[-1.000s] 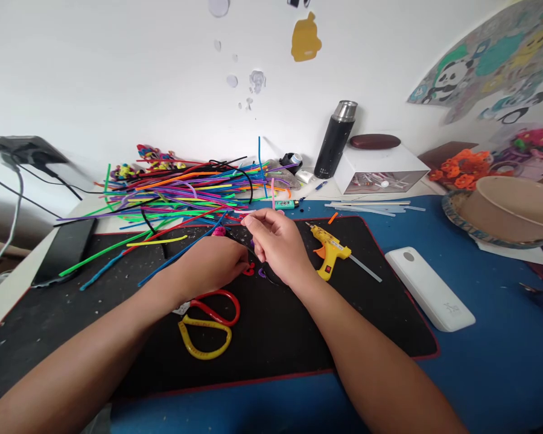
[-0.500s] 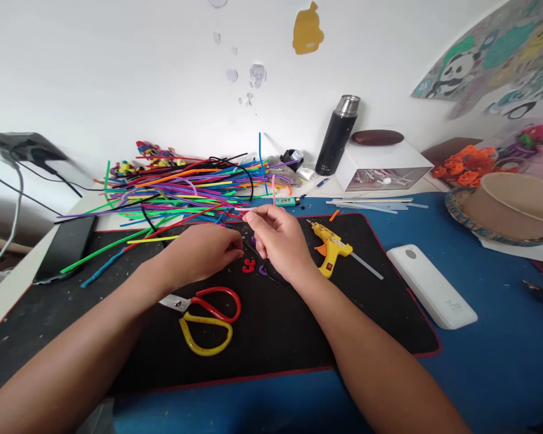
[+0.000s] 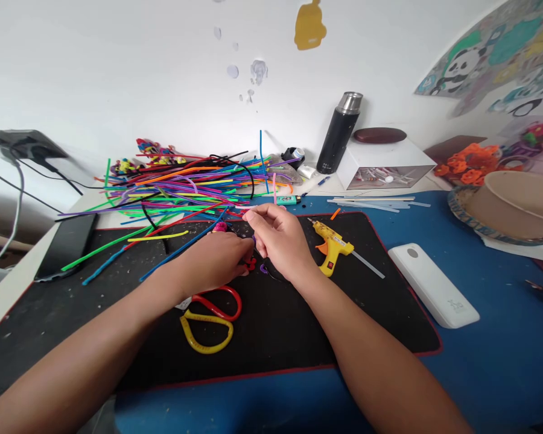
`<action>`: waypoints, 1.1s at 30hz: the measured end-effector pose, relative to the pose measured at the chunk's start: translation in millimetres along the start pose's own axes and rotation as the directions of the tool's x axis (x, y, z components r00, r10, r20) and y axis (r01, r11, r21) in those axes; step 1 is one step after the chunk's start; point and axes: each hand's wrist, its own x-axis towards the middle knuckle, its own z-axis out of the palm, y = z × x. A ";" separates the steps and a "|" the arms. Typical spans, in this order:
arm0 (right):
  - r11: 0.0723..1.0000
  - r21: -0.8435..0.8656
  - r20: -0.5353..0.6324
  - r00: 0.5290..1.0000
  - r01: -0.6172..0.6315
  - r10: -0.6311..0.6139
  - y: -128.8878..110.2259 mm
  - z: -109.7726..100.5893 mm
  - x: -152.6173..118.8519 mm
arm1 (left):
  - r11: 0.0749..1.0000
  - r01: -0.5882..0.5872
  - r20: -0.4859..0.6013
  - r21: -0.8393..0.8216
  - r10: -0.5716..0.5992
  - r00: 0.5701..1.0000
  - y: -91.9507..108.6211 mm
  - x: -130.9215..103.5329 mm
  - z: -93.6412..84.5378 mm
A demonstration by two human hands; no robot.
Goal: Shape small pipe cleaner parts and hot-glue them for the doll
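My left hand (image 3: 219, 258) is low over the black mat, its fingers bent together onto a small red curled pipe cleaner piece (image 3: 252, 264), most of which they cover. Close beside it, my right hand (image 3: 278, 238) is closed in a pinch, thumb against the fingers. A thin pale tip shows by that pinch, but I cannot make out what it is. Under the right hand lies a small purple curl (image 3: 263, 269). Behind the left hand sits a pink coiled piece (image 3: 219, 226). Scissors (image 3: 208, 346) with red and yellow handles lie below the left hand, their blades mostly hidden by my forearm.
A heap of coloured pipe cleaners (image 3: 185, 187) spreads along the back left. Right of my hands rests a yellow glue gun (image 3: 332, 244), with a white power bank (image 3: 434, 286) farther right. Glue sticks (image 3: 375, 204), a black flask (image 3: 339, 135) and a white box (image 3: 389, 160) are behind.
My left hand has moved right and slightly down, onto the red curled piece. The pink coil and a blue pipe cleaner behind it now show. My right hand has stayed nearly still.
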 end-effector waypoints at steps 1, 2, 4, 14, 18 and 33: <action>1.000 -0.001 0.003 1.000 0.001 -0.001 -0.2 -0.2 0.0 | 1.000 0.000 -0.008 0.001 0.000 1.000 0.0 0.2 0.5; 1.000 -0.002 0.005 1.000 0.002 -0.002 -0.4 -0.3 0.0 | 1.000 0.002 -0.014 0.003 -0.002 1.000 -0.1 0.2 0.9; 1.000 -0.006 0.013 1.000 0.006 -0.006 -0.4 -0.3 -0.1 | 1.000 0.005 -0.019 0.007 -0.005 1.000 -0.9 0.3 1.5; 0.999 -0.039 0.014 1.000 0.022 -0.021 1.0 0.0 -0.8 | 1.000 0.029 0.020 -0.001 -0.029 0.999 -2.3 -0.6 -4.4; 0.999 -0.051 0.007 1.000 0.015 -0.015 0.6 -1.0 -0.7 | 0.998 0.059 0.061 0.006 -0.060 0.996 -2.5 -1.6 -10.8; 0.998 -0.061 0.004 1.000 0.009 -0.009 0.2 -0.3 -1.1 | 0.997 0.074 0.027 0.000 -0.074 0.997 -5.5 -1.0 -9.5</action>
